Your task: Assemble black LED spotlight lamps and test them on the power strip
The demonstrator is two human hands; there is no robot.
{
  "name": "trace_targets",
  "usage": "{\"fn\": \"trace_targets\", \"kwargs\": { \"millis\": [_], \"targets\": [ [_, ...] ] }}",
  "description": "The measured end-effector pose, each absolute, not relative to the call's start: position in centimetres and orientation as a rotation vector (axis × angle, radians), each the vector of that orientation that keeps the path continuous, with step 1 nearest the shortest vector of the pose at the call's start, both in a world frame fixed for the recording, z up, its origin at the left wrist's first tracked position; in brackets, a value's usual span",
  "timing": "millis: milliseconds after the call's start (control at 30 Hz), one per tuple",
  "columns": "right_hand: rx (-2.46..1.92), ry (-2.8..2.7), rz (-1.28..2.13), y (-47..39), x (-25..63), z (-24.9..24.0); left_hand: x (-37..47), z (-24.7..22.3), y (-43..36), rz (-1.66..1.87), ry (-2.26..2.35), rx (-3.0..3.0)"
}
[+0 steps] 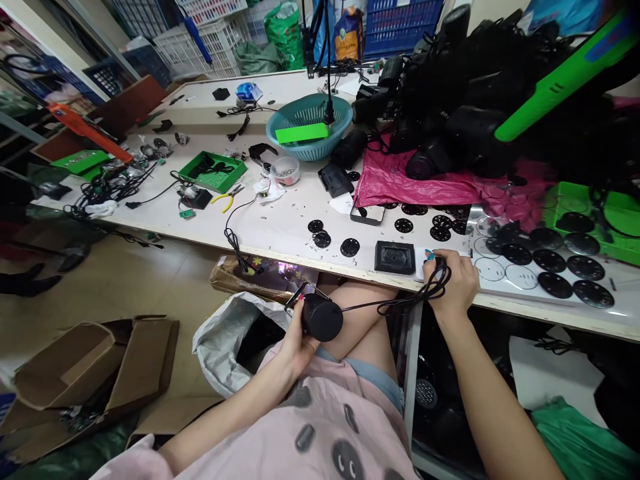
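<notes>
In the head view, you held a black canister [324,319] in your left hand [300,339], above your lap and just off the front edge of the table [280,227]. Your thumb and fingers were wrapped around its side, and its flat round end was uncovered. A thin metal bracket [299,293] stuck out from its far side.

A black cord [439,287] ran from the canister to your right hand [456,283], which was curled at the table edge with the cord's loops gathered in its grip; you could not have told from this angle how each finger closed on them. Just left of that hand sat a black square box [395,257].

Black discs [350,247] lay scattered on the tabletop, and yellow pliers [227,199] lay farther left, near a green tray [235,177]. Beyond stood a teal basket [310,152], with a green strip [303,134] across it. To its right, black parts [480,100] were heaped behind and upon a pink bag [415,181].
</notes>
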State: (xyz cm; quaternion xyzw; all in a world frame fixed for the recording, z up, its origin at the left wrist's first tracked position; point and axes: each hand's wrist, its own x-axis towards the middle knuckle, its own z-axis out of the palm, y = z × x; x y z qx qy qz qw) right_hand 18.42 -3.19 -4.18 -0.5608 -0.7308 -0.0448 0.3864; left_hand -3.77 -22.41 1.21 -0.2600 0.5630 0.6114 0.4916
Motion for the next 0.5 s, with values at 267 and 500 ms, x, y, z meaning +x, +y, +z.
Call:
{"fn": "trace_targets", "kwargs": {
  "millis": [267, 500],
  "targets": [
    [-1.422, -1.864, -0.13, -3.26, 18.35, -3.98, -3.53, 1.22, -22.33, 1.478, 1.377, -0.603],
    [-1.428, -1.862, -0.105, -3.27, 18.5, -4.17, -3.84, 0.79, -22.44, 1.454, 1.386, -0.604]
  ]
}}
